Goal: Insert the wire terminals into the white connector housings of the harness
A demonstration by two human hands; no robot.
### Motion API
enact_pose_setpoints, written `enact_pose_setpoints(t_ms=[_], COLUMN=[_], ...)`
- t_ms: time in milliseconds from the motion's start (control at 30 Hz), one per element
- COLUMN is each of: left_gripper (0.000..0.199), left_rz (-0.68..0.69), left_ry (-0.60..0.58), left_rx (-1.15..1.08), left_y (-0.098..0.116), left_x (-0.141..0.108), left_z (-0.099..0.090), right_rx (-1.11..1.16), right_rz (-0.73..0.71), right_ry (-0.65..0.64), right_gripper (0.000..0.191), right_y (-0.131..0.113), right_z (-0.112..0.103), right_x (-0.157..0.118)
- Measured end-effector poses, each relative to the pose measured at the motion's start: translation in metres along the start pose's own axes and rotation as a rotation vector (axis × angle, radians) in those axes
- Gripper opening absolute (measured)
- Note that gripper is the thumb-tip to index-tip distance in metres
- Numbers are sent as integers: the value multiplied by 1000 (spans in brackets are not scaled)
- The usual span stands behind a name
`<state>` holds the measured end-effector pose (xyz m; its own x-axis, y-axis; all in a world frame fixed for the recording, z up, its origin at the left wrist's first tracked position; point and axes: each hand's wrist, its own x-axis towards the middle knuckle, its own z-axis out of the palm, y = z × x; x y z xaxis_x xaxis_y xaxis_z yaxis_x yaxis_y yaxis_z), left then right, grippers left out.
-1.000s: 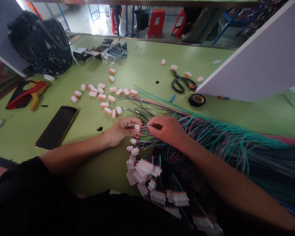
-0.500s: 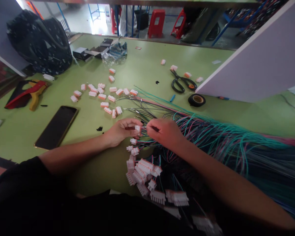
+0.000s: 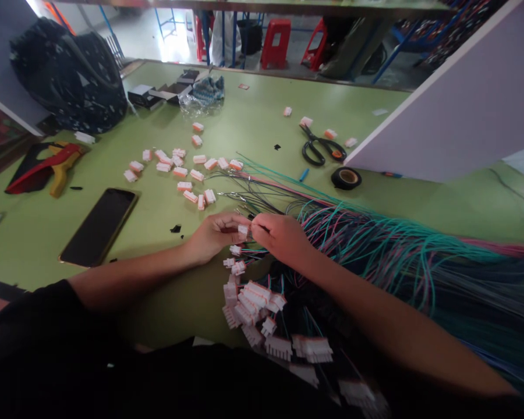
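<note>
My left hand (image 3: 217,234) pinches a small white and orange connector housing (image 3: 243,231) between thumb and fingers. Right up against it, my right hand (image 3: 279,234) is closed on a wire whose end is hidden at the housing. A thick bundle of green, pink and dark wires (image 3: 375,233) runs from beneath my right hand to the right edge. Below the hands, several white connectors (image 3: 255,299) are fitted on wires and piled near my body. Beyond my left hand lie several loose connector housings (image 3: 184,186).
A phone (image 3: 99,227) and a red-yellow hand tool (image 3: 48,169) lie to the left. Scissors (image 3: 321,148), black tape (image 3: 346,178) and a white panel (image 3: 441,110) stand right. Behind are a dark patterned bag (image 3: 74,81), small boxes (image 3: 151,96) and red stools (image 3: 276,43).
My right hand has moved left, closing the gap to the connector housing in my left hand. The metal wire end seen between the hands is now hidden.
</note>
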<state>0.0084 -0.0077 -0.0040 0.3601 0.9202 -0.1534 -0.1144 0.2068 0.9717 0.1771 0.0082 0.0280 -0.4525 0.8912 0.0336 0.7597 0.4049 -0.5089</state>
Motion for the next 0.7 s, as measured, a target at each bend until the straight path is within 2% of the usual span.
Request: enact_pose_setpoints(t_ms=[100,200,400,700], left_gripper=[20,23,25,22], left_rz=[-25,-44,-37,-42], left_ry=[22,24,44,11], left_rx=[-43,-73,-61,-42], left_y=[-1,-3,-5,-2], left_x=[1,2,1,-1], left_z=[0,1,0,-2], right_rx=[156,227,202,149], right_rz=[22,32,-25,-58], right_ry=[-54,-22,41,8], right_gripper=[17,9,12,14], right_y=[4,7,7,4], right_z=[-6,-11,-3,4], right_x=[2,2,-2,-2])
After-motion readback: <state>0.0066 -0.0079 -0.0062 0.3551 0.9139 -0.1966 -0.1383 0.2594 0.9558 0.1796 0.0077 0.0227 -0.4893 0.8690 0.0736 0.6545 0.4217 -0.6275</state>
